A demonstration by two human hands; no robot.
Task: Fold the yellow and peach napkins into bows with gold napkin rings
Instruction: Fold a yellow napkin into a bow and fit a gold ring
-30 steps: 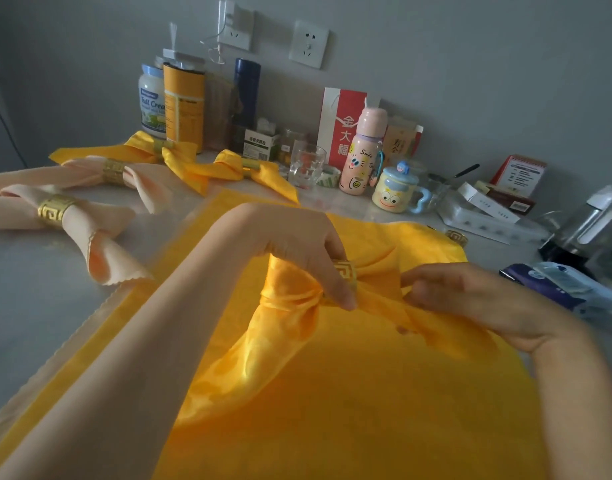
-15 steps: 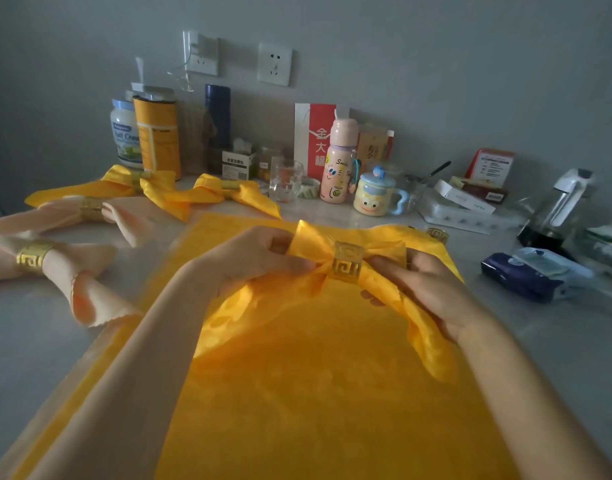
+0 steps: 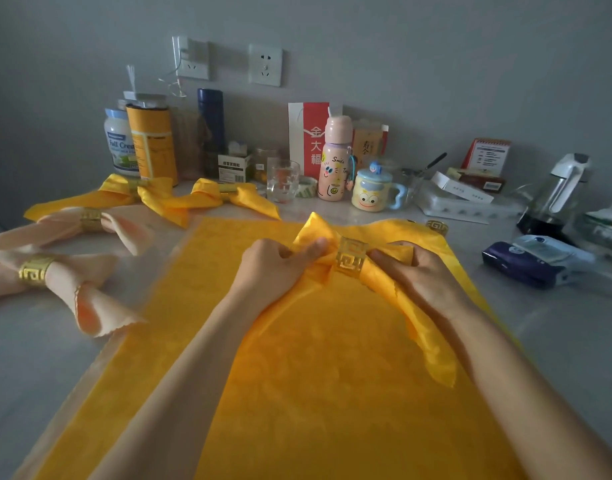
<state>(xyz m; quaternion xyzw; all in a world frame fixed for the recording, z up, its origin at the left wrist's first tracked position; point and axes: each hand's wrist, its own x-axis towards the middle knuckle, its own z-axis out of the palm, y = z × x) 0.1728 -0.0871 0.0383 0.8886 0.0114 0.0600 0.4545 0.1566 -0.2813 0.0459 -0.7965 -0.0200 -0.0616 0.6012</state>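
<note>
Both my hands are closed on the yellow bow (image 3: 423, 331) I am making. My left hand (image 3: 277, 268) pinches the loop just left of the gold ring (image 3: 349, 259) between thumb and curled fingers, and my right hand (image 3: 419, 275) grips the fabric just right of it, with one tail trailing down beneath my right wrist. The ring sits at the bow's middle, so I judge this one needs only spreading and tidying. It is held just above a flat yellow napkin (image 3: 297, 393), not yet folded, with a peach edge (image 3: 90, 382) showing along its left side, likely another napkin beneath. A spare ring (image 3: 437, 227) lies just beyond my right hand. To my left lie two finished peach bows, the nearer (image 3: 72, 282) and the farther (image 3: 117, 225), and beyond them two finished yellow bows, one far left (image 3: 100, 199) and one just beyond my left hand (image 3: 214, 199). So four look done, one nearly, with at least one left. All this rests on a pale counter (image 3: 38, 358). A wipes pack (image 3: 526, 261) lies to my right, and a glass (image 3: 282, 180), bottle (image 3: 334, 161) and mug (image 3: 370, 192) stand farther back. Behind them a grey wall carries a socket (image 3: 265, 65).
</note>
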